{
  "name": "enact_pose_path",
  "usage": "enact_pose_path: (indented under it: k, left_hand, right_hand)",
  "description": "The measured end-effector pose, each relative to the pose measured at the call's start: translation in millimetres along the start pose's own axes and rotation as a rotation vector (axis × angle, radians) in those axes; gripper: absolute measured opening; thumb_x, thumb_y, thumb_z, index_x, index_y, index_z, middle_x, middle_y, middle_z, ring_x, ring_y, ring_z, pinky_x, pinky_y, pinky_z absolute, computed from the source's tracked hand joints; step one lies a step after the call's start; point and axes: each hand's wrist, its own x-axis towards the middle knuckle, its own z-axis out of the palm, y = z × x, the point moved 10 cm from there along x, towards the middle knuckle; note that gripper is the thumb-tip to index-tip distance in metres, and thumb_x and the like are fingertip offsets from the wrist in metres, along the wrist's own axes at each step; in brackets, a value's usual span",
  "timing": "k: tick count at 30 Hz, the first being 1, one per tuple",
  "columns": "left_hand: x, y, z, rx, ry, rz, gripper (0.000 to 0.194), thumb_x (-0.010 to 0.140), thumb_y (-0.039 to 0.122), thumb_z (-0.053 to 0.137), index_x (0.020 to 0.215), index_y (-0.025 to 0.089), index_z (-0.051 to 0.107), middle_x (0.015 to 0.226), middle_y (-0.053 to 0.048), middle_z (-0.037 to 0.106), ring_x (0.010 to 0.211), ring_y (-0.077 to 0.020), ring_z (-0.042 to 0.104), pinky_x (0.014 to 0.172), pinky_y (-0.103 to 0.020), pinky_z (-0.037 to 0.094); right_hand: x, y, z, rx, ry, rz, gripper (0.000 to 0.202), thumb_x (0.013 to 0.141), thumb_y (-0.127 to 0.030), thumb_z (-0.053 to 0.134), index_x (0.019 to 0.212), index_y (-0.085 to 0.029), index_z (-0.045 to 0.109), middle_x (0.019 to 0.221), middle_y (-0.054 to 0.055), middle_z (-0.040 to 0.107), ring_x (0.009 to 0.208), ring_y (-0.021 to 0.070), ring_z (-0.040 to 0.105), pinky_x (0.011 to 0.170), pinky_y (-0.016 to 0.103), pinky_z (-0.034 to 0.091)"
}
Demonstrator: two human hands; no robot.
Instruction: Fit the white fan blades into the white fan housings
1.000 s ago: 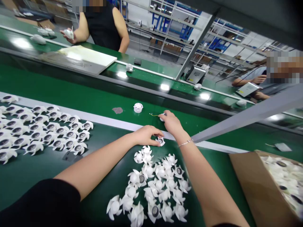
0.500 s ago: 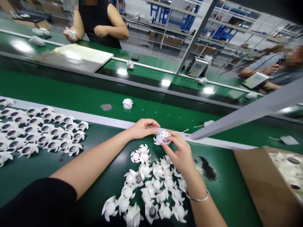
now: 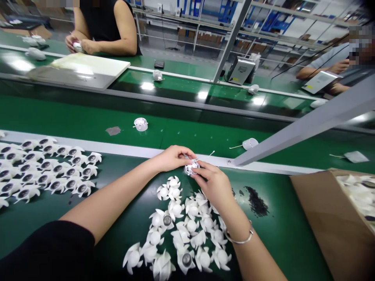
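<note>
Two bare hands meet at the centre of the frame, over a dark green table (image 3: 281,234). From where I stand, the change is plain: a moment ago the right hand (image 3: 215,183) was out at the green belt (image 3: 175,117) while the left hand (image 3: 175,158) held a small fan wheel alone; now both have come together on one piece. That piece, a white vented housing (image 3: 191,168), is at mid-frame, just on the near side of the pale rail (image 3: 146,152). The left fingers pinch its far left edge; the right thumb and fingertips grasp its right side. A thin lead (image 3: 212,153) slants up behind the right fingers. So the work has gone from fetching to two-handed fitting, I judge, though the fingers cover too much for me to tell whether the fan wheel is seated inside.

Below the hands, lower centre, lies a loose cluster of white fan wheels (image 3: 191,226), mostly domes up. At the left edge, more fan wheels sit in rows, dark centres showing. On the belt, a white ring (image 3: 141,124) stands left of centre, and another housing (image 3: 250,144) now shows more clearly beside the slanting post (image 3: 293,124). Lower right is an open carton (image 3: 322,210) of white parts.
</note>
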Motion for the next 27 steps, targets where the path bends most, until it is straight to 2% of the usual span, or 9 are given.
enact_pose_path:
  k: [4,7,9,11,14,17,19,22,27]
  left_hand:
    - [-4,-6,-6.2,-0.019,-0.023,-0.071,0.038,0.076,0.042,0.076,0.100,0.014,0.068,0.080,-0.001,0.065,0.067,-0.0095,0.053,0.065,-0.022,0.043]
    - [-13,0,-4.6,0.008,-0.199,-0.101,0.040,0.072,0.043,0.080,0.096,0.014,0.069,0.076,0.000,0.062,0.066,-0.0098,0.052,0.063,-0.022,0.042]
    - [-23,9,0.8,0.167,-0.378,-0.078,0.043,0.067,0.040,0.083,0.102,0.017,0.072,0.085,-0.001,0.064,0.070,-0.0106,0.052,0.064,-0.021,0.041]
    - [-34,17,5.0,0.371,-0.509,-0.043,0.049,0.066,0.036,0.084,0.112,0.023,0.072,0.097,-0.001,0.062,0.080,-0.0125,0.054,0.069,-0.021,0.042]
    - [-43,25,8.1,0.565,-0.565,-0.056,0.052,0.066,0.031,0.084,0.116,0.028,0.072,0.103,-0.002,0.058,0.094,-0.0174,0.056,0.081,-0.023,0.043]
    - [-46,27,12.3,0.647,-0.559,-0.116,0.043,0.064,0.030,0.084,0.106,0.029,0.076,0.103,-0.002,0.058,0.097,-0.0198,0.057,0.084,-0.024,0.044]
    - [-47,28,16.2,0.657,-0.561,-0.125,0.036,0.064,0.028,0.083,0.099,0.027,0.077,0.103,-0.002,0.059,0.095,-0.0190,0.058,0.081,-0.023,0.044]
    - [-48,30,22.1,0.619,-0.584,-0.080,0.027,0.064,0.024,0.081,0.091,0.023,0.075,0.103,-0.001,0.062,0.091,-0.0170,0.058,0.078,-0.022,0.044]
    - [-48,32,24.1,0.544,-0.602,-0.029,0.016,0.067,0.017,0.073,0.081,0.019,0.068,0.090,0.002,0.065,0.081,-0.0138,0.058,0.072,-0.021,0.043]
  right_hand:
    - [-1,-8,-4,0.109,-0.063,-0.147,0.014,0.088,-0.024,0.066,0.100,-0.023,0.073,0.119,0.007,0.068,0.110,0.0237,0.064,0.096,0.042,0.054]
    - [-1,-3,-12,0.043,-0.057,-0.172,0.021,0.089,-0.023,0.062,0.109,-0.023,0.070,0.127,0.009,0.064,0.118,0.0264,0.060,0.101,0.048,0.051]
    - [1,10,-31,-0.071,0.043,-0.106,0.034,0.092,-0.023,0.056,0.125,-0.020,0.064,0.138,0.014,0.057,0.124,0.0300,0.056,0.103,0.052,0.049]
    - [0,25,-58,-0.131,0.137,-0.021,0.040,0.094,-0.026,0.054,0.133,-0.016,0.059,0.138,0.017,0.056,0.122,0.0312,0.057,0.098,0.050,0.051]
    - [-15,54,-100,-0.150,0.175,0.150,0.030,0.093,-0.034,0.055,0.116,-0.018,0.067,0.109,0.012,0.070,0.096,0.0263,0.067,0.077,0.039,0.056]
    - [-47,82,-125,-0.214,0.145,0.328,0.021,0.090,-0.036,0.057,0.094,-0.020,0.070,0.088,0.006,0.071,0.074,0.0213,0.066,0.067,0.034,0.053]
    - [-67,90,-122,-0.215,0.095,0.356,0.020,0.090,-0.035,0.056,0.089,-0.020,0.069,0.083,0.005,0.069,0.069,0.0197,0.064,0.066,0.033,0.052]
    - [-85,90,-96,-0.186,0.015,0.305,0.021,0.093,-0.032,0.051,0.087,-0.020,0.068,0.084,0.006,0.068,0.071,0.0194,0.064,0.066,0.032,0.052]
    - [-85,81,-58,-0.424,-0.087,0.189,0.023,0.098,-0.025,0.045,0.096,-0.017,0.067,0.095,0.009,0.067,0.088,0.0237,0.064,0.076,0.035,0.051]
